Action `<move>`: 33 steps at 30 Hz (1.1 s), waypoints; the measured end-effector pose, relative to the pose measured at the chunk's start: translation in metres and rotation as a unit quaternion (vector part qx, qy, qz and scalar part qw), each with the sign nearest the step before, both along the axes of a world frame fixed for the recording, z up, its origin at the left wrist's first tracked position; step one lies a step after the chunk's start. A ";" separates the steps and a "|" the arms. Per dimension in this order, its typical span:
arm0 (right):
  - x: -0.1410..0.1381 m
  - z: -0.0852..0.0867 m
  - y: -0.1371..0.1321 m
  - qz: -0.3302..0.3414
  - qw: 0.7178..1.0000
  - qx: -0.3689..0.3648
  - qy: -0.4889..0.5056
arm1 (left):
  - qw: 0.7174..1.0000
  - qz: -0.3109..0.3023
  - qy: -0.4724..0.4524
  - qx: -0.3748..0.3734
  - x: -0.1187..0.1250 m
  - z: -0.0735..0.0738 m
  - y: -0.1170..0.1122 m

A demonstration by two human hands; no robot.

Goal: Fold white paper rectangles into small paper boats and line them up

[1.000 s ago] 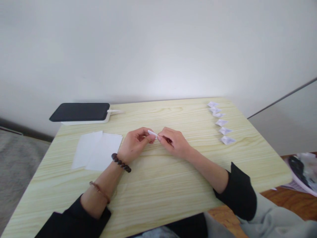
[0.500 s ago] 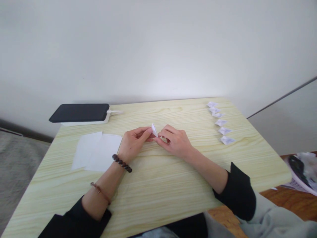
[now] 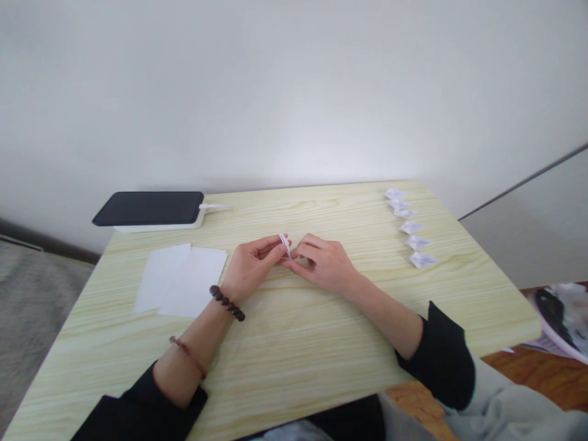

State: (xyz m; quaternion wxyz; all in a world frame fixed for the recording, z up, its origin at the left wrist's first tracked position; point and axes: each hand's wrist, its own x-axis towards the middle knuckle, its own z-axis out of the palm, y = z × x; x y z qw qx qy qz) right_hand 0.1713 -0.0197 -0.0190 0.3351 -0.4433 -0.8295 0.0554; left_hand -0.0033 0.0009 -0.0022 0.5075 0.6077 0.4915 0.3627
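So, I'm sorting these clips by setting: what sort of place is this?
Probably a room in a home, though little of it shows: a wood-grain table against a plain white wall, a dark-screened phone with a white cable, and a basket of mixed things nearby.

Okay, at the grip I count one left hand (image 3: 250, 263), one right hand (image 3: 325, 261) and one bit of folded paper (image 3: 285, 245). Right of it there's six pointy paper shapes (image 3: 411, 228) in a row, plus one basket (image 3: 551, 338) way further out. Left of it: at least two flat sheets (image 3: 193, 278), one phone (image 3: 149, 208), one cable (image 3: 215, 207) and two bracelets (image 3: 225, 301).
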 end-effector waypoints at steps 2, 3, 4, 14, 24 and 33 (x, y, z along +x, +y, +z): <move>0.001 0.001 0.000 0.001 0.998 -0.042 0.048 | 1.000 -0.008 -0.001 0.001 -0.001 0.000 0.000; 0.001 0.001 0.000 0.000 0.996 -0.058 0.067 | 1.000 -0.012 -0.002 0.000 -0.001 -0.001 0.000; 0.002 0.001 0.000 -0.001 0.994 -0.071 0.082 | 1.000 -0.017 -0.002 -0.002 -0.001 -0.001 0.000; -0.001 -0.006 0.003 -0.009 0.977 -0.132 0.169 | 0.997 -0.021 0.054 0.045 0.001 -0.001 -0.004; -0.005 -0.005 0.004 -0.053 0.976 -0.086 0.191 | 0.966 0.008 0.164 0.198 0.005 -0.004 -0.010; -0.005 -0.006 0.005 -0.044 0.956 -0.106 0.272 | 0.993 0.004 0.013 0.116 0.005 -0.010 -0.007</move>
